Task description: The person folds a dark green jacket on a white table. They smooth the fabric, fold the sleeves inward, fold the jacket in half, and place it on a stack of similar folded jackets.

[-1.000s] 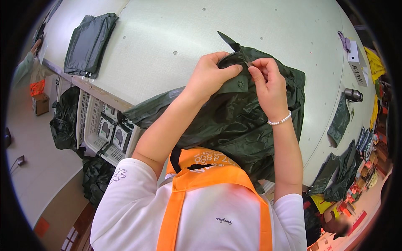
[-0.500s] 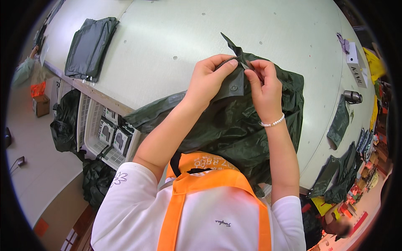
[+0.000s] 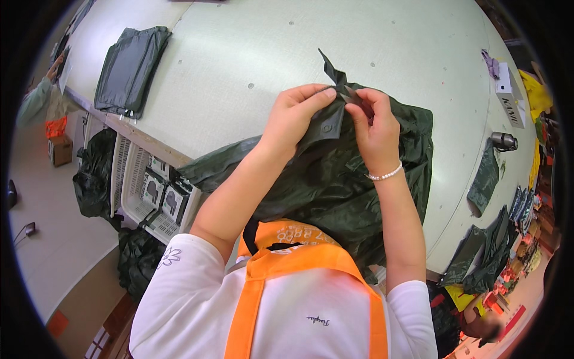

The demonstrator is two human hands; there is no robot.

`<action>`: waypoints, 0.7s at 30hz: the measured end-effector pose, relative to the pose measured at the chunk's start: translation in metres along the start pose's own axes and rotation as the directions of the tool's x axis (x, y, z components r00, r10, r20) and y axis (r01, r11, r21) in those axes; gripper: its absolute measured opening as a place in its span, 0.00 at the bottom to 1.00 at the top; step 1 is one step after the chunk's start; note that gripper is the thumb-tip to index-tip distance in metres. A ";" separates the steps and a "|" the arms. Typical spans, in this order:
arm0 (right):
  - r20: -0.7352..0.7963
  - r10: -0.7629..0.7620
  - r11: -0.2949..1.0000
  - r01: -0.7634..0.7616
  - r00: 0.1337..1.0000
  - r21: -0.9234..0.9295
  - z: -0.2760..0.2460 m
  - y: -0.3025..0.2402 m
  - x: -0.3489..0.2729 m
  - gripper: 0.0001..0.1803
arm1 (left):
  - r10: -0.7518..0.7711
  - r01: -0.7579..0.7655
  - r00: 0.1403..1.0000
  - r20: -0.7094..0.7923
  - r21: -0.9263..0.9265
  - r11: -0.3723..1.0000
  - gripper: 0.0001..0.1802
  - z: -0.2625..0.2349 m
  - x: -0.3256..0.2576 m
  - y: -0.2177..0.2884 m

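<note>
A dark green waterproof garment [image 3: 323, 179] lies bunched in front of me, spread over the table's near edge and against my apron. My left hand [image 3: 297, 115] is closed, pinching the garment's edge between thumb and fingers. Just below that pinch hangs a flap with a round snap button [image 3: 327, 128]. A narrow pointed strip [image 3: 330, 67] of the same cloth stands up beyond my fingers. My right hand [image 3: 376, 119], with a white bead bracelet at the wrist, is closed around what looks like small thread snips [image 3: 351, 96]. Their pointed tip is beside my left thumb; the handles are mostly hidden.
Folded dark green garments [image 3: 133, 72] lie on the white table [image 3: 239, 54] at left. Below its edge, a white plastic basket [image 3: 133, 194] holds packaged items. At right are a metal flask [image 3: 504, 141], a white box [image 3: 509, 99] and dark green pieces [image 3: 483, 179]. Another person's arm [image 3: 39, 99] shows far left.
Both hands have shifted slightly, and the garment's flap has swung a little left and down. My left hand keeps its pinch; the right keeps hold of the pointed tool.
</note>
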State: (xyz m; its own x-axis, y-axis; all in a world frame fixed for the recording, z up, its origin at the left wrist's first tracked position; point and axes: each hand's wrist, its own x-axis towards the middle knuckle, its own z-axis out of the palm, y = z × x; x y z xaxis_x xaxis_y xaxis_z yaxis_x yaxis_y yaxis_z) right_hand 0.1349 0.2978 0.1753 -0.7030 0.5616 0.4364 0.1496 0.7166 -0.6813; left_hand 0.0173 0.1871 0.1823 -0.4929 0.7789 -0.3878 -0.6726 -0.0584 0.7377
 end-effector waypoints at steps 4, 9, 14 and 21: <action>-0.002 -0.046 0.998 0.046 0.999 -0.035 -0.004 -0.005 0.003 0.12 | -0.006 0.006 1.000 0.021 0.001 1.000 0.09 0.001 -0.002 -0.001; -0.031 -0.150 0.986 0.147 0.988 -0.079 -0.006 -0.004 0.008 0.10 | -0.001 0.001 1.000 0.031 0.017 1.000 0.08 -0.001 0.000 -0.002; 0.012 0.285 0.871 -0.264 0.959 0.415 -0.015 -0.008 0.015 0.14 | 0.025 -0.026 1.000 0.015 0.062 0.998 0.10 0.002 -0.003 -0.002; 0.344 0.205 0.974 -0.225 0.916 0.020 -0.041 -0.030 0.052 0.08 | 0.479 -0.428 0.869 0.126 0.679 0.597 0.08 0.012 -0.006 -0.008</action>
State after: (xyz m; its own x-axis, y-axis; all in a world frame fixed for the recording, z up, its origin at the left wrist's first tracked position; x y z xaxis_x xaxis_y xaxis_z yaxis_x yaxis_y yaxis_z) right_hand 0.1225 0.3217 0.2424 -0.8526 0.5193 0.0580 0.2905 0.5634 -0.7734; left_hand 0.0324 0.1902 0.1852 -0.6810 0.7272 0.0863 0.1845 0.0562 0.9812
